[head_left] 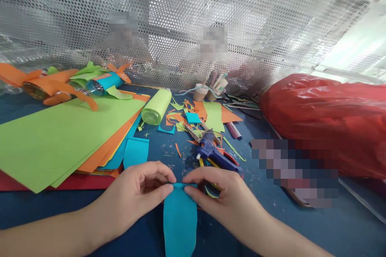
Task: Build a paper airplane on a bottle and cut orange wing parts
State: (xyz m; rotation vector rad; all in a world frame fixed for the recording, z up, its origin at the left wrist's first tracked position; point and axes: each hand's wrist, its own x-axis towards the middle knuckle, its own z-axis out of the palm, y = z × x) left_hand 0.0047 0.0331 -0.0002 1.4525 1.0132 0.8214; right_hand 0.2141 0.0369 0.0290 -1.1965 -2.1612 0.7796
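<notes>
My left hand and my right hand both pinch the top edge of a teal paper cutout with a rounded lower end, held just above the blue table. The fingertips of the two hands nearly meet at the paper's top. A second teal cutout lies flat beyond my left hand. A blue hot glue gun rests just past my right hand.
A stack of green, orange and red paper sheets lies at the left. Behind it are paper-wrapped bottle crafts and a green-wrapped bottle. Paper scraps, a red plastic bag and a perforated metal screen surround the work area.
</notes>
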